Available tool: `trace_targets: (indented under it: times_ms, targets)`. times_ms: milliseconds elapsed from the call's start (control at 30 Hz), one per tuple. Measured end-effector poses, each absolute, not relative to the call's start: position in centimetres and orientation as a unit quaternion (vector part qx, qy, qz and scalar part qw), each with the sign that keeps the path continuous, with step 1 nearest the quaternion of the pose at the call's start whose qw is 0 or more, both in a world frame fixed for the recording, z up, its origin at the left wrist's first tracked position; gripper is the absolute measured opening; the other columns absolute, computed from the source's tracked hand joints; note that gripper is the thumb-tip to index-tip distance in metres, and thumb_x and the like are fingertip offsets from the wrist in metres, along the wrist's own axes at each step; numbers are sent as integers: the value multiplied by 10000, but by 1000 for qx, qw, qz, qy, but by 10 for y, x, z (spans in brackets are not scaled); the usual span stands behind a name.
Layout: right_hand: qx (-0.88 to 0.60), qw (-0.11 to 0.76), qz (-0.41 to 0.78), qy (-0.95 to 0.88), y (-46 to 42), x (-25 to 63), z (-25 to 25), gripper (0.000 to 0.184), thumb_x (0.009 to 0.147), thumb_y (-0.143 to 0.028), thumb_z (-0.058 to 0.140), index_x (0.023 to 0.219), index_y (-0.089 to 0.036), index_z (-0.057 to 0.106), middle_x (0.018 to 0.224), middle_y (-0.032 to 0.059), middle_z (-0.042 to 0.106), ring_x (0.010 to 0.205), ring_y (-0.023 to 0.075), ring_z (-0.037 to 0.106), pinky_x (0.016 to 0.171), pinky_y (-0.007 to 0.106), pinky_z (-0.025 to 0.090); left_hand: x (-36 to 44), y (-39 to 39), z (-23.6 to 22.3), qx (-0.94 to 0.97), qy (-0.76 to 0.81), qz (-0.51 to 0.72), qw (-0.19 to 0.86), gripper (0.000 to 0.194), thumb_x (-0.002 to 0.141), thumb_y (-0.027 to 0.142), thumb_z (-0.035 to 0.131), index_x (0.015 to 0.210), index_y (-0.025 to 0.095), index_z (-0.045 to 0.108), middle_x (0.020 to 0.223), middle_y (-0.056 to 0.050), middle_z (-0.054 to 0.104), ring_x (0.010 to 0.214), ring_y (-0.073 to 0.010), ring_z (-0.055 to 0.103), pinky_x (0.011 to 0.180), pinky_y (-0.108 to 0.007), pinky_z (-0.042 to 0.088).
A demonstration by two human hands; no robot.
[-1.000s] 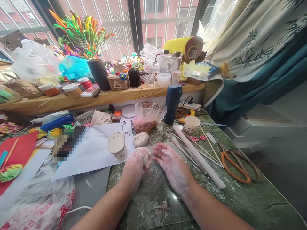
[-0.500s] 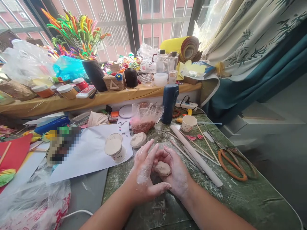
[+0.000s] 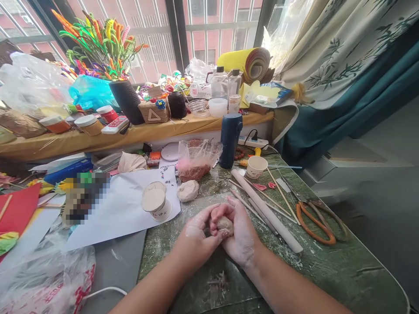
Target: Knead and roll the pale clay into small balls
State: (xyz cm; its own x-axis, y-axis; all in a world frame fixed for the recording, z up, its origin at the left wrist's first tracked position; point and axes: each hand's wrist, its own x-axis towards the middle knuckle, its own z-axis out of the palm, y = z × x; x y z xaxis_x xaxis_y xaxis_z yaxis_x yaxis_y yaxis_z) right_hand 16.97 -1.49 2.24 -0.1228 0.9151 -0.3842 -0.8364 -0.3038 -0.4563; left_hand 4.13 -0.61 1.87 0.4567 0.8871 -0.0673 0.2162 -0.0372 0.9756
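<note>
A clay lump [image 3: 225, 224], rounded, its long axis unclear, is clasped between left hand [image 3: 199, 232] and right hand [image 3: 242, 233], the left, spread earlier, now closed in

Pale lump [image 3: 225, 224] partly behind fingers [image 3: 214, 215] (underside out of sight), both forearms [image 3: 288, 279] cut off at the bottom.

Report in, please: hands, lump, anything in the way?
Right hand holding pale lump; left hand cupped alongside. Nothing seen blocking; second lump just beyond, pale rod apart at right.
</note>
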Motion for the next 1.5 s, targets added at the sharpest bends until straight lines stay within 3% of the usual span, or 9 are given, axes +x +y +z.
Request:
trace_targets:
  times_ms: [200,400,600,700,833,1000,1333,1433,1500]
  targets:
    - [-289,626,721,-64,-20,164,25,507,847,-507,611,454,-215,481,361,-24,476,293,124,425,348,241,380,44,-16,21,771,409,304,382,594,826,222,679,1408,247,562,1196,-94,737,1042,-270,699,939,-401,551]
    - [-270,634,719,-85,-25,163,30,526,840,-477,654,439,-230,419,300,-43,407,263,114,354,321,232,350,48,-19,39,787,360,319,385,472,785,98,606,1224,264,652,917,-36,743,699,-181,662,662,-290,545]
    - [-269,625,728,-88,-19,165,23,539,850,-533,644,470,-229,414,325,-57,399,300,104,342,366,231,351,45,-17,31,787,389,300,373,497,851,197,646,1342,248,587,1030,-63,743,869,-225,689,827,-356,560]
    - [-301,639,697,-126,-17,166,20,451,866,-566,626,584,-217,576,496,-24,569,473,135,533,537,262,493,42,-14,24,755,405,311,410,520,887,241,642,1397,245,542,1292,-102,680,1170,-273,644,1044,-429,498]
    - [-320,646,662,-205,-29,161,19,431,863,-598,671,1157,-284,698,1150,41,739,1188,233,630,1046,364,472,38,-7,13,643,412,406,503,617,891,306,667,1457,217,439,1464,-137,562,1329,-284,566,1141,-452,438]
    - [-322,579,666,-342,-41,159,13,634,891,-641,627,1443,-340,544,1503,53,562,1458,256,415,1214,441,294,34,6,13,470,505,450,567,625,771,435,802,1297,197,564,1261,-111,705,1175,-290,672,984,-400,557]
    - [-477,630,551,-268,-27,166,7,372,934,-528,624,1217,-295,688,1292,54,679,1231,246,577,1076,402,428,33,1,22,439,490,427,621,459,842,561,698,1039,170,561,769,-58,750,537,-182,674,452,-245,465]
    - [-423,629,613,-223,-24,162,11,331,875,-462,714,1141,-267,688,1187,48,703,1110,231,652,992,385,494,29,-1,15,525,477,457,536,319,921,481,631,1024,181,593,947,-106,774,832,-240,746,721,-341,579]
    - [-363,604,681,-198,-24,159,15,374,837,-445,754,1143,-243,675,1128,57,719,1005,228,695,914,393,539,27,-1,10,608,456,478,441,241,940,370,615,1112,201,618,1238,-124,714,1219,-279,644,1052,-436,488]
